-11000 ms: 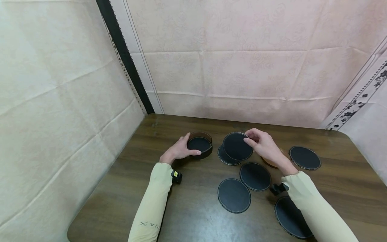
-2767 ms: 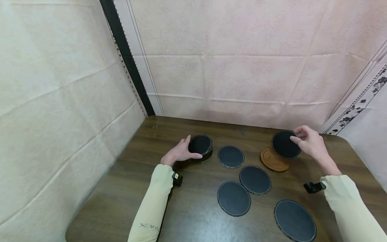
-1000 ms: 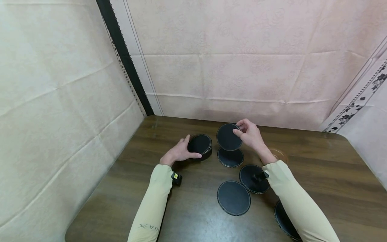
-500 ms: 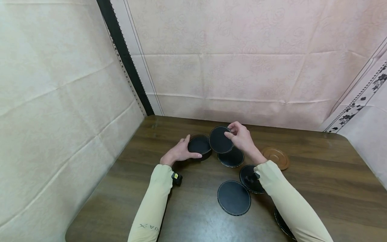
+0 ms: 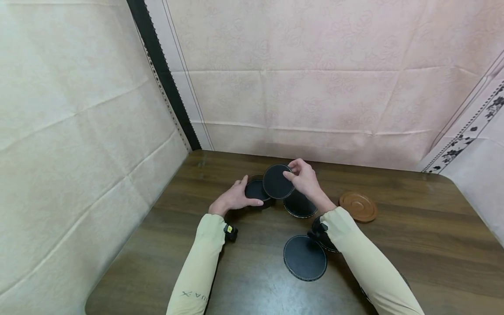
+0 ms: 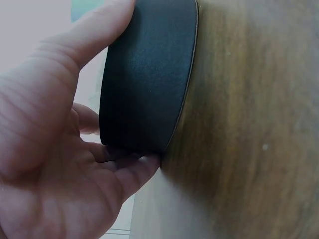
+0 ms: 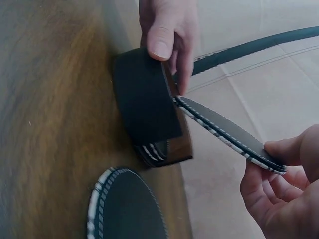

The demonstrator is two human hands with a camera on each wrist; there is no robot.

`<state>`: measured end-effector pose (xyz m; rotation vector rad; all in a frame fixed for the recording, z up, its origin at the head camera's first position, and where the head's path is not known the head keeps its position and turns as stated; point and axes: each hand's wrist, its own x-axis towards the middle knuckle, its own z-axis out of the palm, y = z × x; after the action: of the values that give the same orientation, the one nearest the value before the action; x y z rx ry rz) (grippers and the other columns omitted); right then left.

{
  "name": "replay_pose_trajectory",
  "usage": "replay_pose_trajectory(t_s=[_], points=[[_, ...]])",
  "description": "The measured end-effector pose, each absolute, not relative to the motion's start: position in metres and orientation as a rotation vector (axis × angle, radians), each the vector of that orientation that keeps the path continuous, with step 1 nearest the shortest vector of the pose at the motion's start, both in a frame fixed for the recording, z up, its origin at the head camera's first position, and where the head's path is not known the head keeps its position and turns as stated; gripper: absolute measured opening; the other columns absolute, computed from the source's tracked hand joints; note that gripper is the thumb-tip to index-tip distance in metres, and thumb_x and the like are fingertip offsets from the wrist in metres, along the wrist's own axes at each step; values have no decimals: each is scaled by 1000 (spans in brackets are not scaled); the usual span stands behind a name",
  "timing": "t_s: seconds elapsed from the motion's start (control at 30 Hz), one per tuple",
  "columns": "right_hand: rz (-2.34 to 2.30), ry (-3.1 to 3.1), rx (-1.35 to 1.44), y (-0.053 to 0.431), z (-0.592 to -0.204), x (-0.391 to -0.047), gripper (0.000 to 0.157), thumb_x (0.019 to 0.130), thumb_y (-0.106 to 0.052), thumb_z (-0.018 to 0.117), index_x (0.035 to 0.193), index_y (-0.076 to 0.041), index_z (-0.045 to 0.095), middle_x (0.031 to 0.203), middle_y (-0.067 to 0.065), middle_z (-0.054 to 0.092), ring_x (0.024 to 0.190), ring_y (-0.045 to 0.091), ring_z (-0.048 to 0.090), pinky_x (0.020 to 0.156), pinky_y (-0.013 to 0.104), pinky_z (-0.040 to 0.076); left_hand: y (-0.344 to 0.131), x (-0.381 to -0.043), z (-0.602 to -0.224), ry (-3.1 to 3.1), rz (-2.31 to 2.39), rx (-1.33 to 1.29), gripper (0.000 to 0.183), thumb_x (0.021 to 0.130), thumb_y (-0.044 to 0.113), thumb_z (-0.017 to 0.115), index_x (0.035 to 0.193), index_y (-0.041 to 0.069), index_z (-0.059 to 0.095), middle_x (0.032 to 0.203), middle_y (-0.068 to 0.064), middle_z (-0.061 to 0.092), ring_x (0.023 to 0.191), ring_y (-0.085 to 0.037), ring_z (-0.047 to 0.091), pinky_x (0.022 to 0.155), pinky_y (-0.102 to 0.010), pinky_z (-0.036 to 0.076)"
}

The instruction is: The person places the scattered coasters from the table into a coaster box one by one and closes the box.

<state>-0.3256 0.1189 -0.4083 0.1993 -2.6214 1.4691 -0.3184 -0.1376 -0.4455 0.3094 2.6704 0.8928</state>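
My left hand (image 5: pixel 233 197) holds a round black coaster holder (image 6: pixel 147 69) with a brown inner wall, its thumb and fingers spread around the side. Inside the holder (image 5: pixel 257 190) a black coaster surface shows. Between thumb and fingers, my right hand (image 5: pixel 305 179) pinches a round black coaster (image 5: pixel 275 181) with pale edge stitching. In the right wrist view this coaster (image 7: pixel 224 127) is tilted, its far edge right at the holder's rim. Another black coaster (image 5: pixel 299 205) lies on the table just under the right hand, partly covered in the head view.
A black coaster (image 5: pixel 305 258) lies nearer the front, with another (image 5: pixel 330 245) partly hidden by the right sleeve (image 5: pixel 366 253). Further coaster edges peek out beneath that forearm. A round brown wooden disc (image 5: pixel 358 207) lies to the right. Cloth walls (image 5: pixel 315 87) border the wooden table (image 5: pixel 425 236).
The coaster on the far right was picked up by my right hand and carried left past the wooden disc to the holder. My left hand has stayed around the holder.
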Motion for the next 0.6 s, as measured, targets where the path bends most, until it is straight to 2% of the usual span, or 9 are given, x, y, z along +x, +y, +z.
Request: replay_pose_trajectory(t_s=[0.1,0.23,0.3,0.43,0.6], points=[[1513,-2583,160,112,-413,-328,26,91,-17,69,111,-4,59,95,14,65,88,26,58,78,33,46,-137,-318,-446,2669,894,310,127,70,72,73,160,18,2,164,-16,13,148,-32,26,117,-53,28],[1570,-2536,141,105,-420,-331,24,91,-16,70,109,-5,59,89,11,66,71,17,60,61,27,49,-137,-319,-447,2674,885,310,127,69,73,73,160,17,3,164,-16,14,148,-33,27,117,-54,29],[1616,-2521,138,101,-421,-331,25,91,-17,70,110,-4,59,90,13,68,63,16,60,56,30,53,-136,-319,-447,2679,878,310,127,69,73,73,160,17,3,164,-17,15,147,-33,28,116,-54,29],[1738,-2508,118,95,-426,-333,31,92,-22,69,115,-4,58,97,18,68,51,17,60,56,44,58,-137,-320,-448,2684,875,313,127,69,73,73,160,16,3,163,-18,17,145,-33,31,116,-53,30],[1890,-2511,109,91,-432,-334,37,94,-25,67,121,-2,57,105,20,67,49,19,61,66,56,56,-137,-319,-447,2683,880,321,127,70,72,73,160,16,3,162,-18,18,144,-33,32,116,-52,31]])
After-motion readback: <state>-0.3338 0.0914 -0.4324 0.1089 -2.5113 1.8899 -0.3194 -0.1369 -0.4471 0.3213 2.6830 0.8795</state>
